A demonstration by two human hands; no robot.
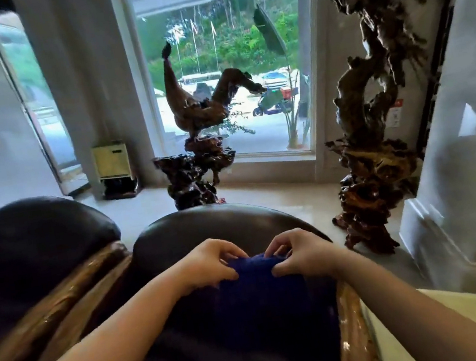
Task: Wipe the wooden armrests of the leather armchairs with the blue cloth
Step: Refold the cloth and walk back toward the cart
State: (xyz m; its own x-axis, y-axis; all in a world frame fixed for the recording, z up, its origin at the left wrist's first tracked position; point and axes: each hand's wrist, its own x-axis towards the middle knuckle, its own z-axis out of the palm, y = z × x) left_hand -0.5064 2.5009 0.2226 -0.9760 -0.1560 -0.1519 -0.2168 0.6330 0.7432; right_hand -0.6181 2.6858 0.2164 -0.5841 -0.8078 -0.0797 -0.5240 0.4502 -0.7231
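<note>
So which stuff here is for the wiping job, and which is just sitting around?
For the job: blue cloth, held by left hand and right hand; wooden armrests; leather armchairs.

Just sitting around: bird carving, tall root sculpture, small cream box.

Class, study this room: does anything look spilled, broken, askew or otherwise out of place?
Nothing stands out. Both hands, left hand and right hand, hold the blue cloth above the leather armchair. The wooden armrest looks intact, and the root carvings stand upright.

Bright window (225,67) (2 root carvings (376,114))
</note>
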